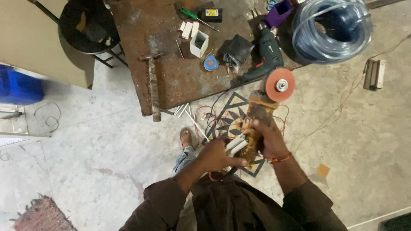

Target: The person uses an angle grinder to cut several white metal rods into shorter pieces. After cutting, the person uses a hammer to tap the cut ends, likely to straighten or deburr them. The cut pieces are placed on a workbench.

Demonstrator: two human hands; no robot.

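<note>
White box (199, 43) holds small dark screws.

Single head view, looking steeply down from standing height, hands close below, surface (171, 77) ahead, floor (107, 145) farther beneath

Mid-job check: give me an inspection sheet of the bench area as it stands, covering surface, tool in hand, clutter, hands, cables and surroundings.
Surface: rusty metal table, stained and worn.
Job's things: angle grinder with orange disc, held up over the floor.
Clutter: hammer, electric drill, small white box, blue tape measure, green screwdriver, coiled clear hose.
Hands: right hand grips the grinder body; left hand at its rear end.
Cables: red and black wires tangled on the floor under the table edge.
Surroundings: black stool, blue bin, concrete floor.
</note>
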